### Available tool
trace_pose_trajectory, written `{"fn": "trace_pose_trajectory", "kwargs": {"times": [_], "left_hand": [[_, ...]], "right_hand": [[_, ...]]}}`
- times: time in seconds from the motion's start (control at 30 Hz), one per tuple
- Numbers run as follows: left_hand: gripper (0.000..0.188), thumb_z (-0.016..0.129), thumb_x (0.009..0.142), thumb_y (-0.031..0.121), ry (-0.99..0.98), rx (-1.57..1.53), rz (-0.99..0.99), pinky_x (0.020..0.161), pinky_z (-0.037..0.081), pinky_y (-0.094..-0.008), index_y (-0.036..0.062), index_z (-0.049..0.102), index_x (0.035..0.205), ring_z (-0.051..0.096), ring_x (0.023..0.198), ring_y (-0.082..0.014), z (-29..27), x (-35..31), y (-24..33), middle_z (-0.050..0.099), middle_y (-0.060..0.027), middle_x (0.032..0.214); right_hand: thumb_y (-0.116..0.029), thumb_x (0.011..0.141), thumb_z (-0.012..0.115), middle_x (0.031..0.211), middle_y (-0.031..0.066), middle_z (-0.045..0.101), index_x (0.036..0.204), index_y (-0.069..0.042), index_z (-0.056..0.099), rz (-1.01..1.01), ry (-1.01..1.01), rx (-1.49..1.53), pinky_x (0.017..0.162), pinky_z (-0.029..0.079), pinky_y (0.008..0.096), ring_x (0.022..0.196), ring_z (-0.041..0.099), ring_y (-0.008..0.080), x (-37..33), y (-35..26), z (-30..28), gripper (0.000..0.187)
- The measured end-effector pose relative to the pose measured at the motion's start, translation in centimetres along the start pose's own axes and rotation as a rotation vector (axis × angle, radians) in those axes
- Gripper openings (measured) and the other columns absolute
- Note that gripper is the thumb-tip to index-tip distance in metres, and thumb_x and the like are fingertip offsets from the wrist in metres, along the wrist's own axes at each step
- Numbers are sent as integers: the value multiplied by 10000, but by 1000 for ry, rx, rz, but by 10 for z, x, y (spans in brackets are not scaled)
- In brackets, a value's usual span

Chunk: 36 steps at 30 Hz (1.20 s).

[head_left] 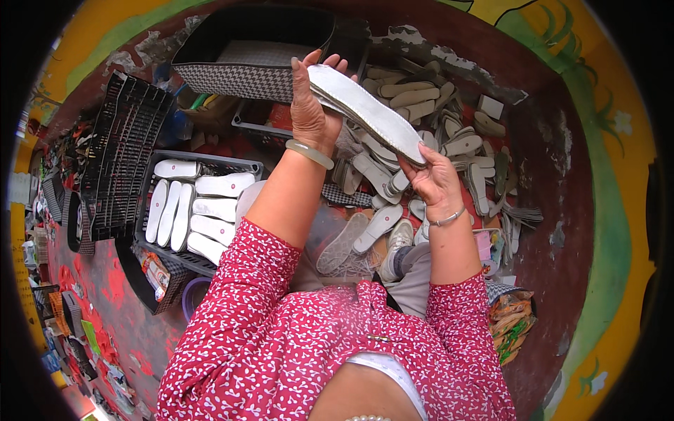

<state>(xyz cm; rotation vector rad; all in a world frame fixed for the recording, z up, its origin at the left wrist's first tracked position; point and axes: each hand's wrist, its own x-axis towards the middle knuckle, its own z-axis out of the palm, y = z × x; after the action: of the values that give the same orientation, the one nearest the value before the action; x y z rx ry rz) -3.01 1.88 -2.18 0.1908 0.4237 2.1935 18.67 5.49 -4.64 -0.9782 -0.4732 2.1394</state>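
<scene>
White insole [365,112] up in front of me, held by both ends in the head view, the only view there is: my left hand [312,105] has the far end, fingers curled over the top edge and thumb behind, pressed onto it; my right hand [434,179] pinches the near end between thumb and fingertips. It looks like more than one layer stacked together, a thin edge shows under the top face near my left fingers, but I can't tell how many. It hangs in the air, slanting from upper left to lower right, above the heap of loose insoles [435,140] on the red floor, touching none of them. To my left, a dark crate [203,163] with white insoles laid side by side in a row. Above it a black checked bin [239,77], and a stack of black trays [123,158] further left. A clear plastic bag [337,245] with pale soles sits on my lap area, just under my forearms. Bracelet on each wrist, red patterned sleeves. My read: I'm at the checking or lining-up step, one piece picked out of the heap and held taut between both hands, not yet put down anywhere. The next move probably calls for keeping both ends pinched so the layers stay matched, then one hand letting go so the other can carry it; the crate row is to the left, so the left hand would be the nearer carrier.
</scene>
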Motion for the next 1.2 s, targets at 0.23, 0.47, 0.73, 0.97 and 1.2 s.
{"fn": "trace_pose_trajectory", "kwargs": {"times": [0.23, 0.47, 0.73, 0.97, 1.2], "left_hand": [[293, 492, 923, 324, 98, -76, -16, 937, 441, -518, 57, 562, 825, 554, 879, -279, -14, 10, 11, 573, -132, 854], [154, 520, 807, 31, -144, -128, -18, 984, 395, -480, 6, 578, 948, 527, 819, -245, -6, 6, 22, 541, -105, 822], [365, 575, 806, 115, -98, -149, -96, 1015, 370, -518, 24, 473, 1145, 549, 1044, -321, 2, -3, 16, 570, -192, 1059], [426, 610, 780, 62, -129, 38, -224, 967, 421, -461, 4, 436, 1165, 573, 931, -272, -1, -11, -21, 588, -138, 942], [370, 578, 741, 25, -262, -72, -230, 911, 421, -412, 16, 465, 1093, 546, 843, -228, 6, -9, -4, 558, -100, 868]], "right_hand": [[-209, 940, 509, 1145, 133, 579, 1140, -30, 514, -29, -137, -22, 904, 503, 451, 1058, 572, 274, -11, 3, 15, 268], [-198, 878, 617, 1073, 92, 616, 1102, -77, 563, -7, -101, -49, 834, 543, 406, 999, 603, 234, -16, 0, 15, 261], [-255, 872, 633, 1089, 82, 609, 1163, -50, 557, -6, -138, -114, 836, 506, 406, 1003, 583, 212, -18, 12, 28, 364], [-343, 885, 600, 1109, 115, 595, 1226, -23, 485, 15, -257, -116, 788, 539, 377, 994, 601, 246, -7, 26, 28, 482], [-344, 871, 613, 1139, 173, 581, 1293, -31, 429, 133, -534, 46, 689, 594, 300, 970, 627, 325, -23, 22, 40, 557]]}}
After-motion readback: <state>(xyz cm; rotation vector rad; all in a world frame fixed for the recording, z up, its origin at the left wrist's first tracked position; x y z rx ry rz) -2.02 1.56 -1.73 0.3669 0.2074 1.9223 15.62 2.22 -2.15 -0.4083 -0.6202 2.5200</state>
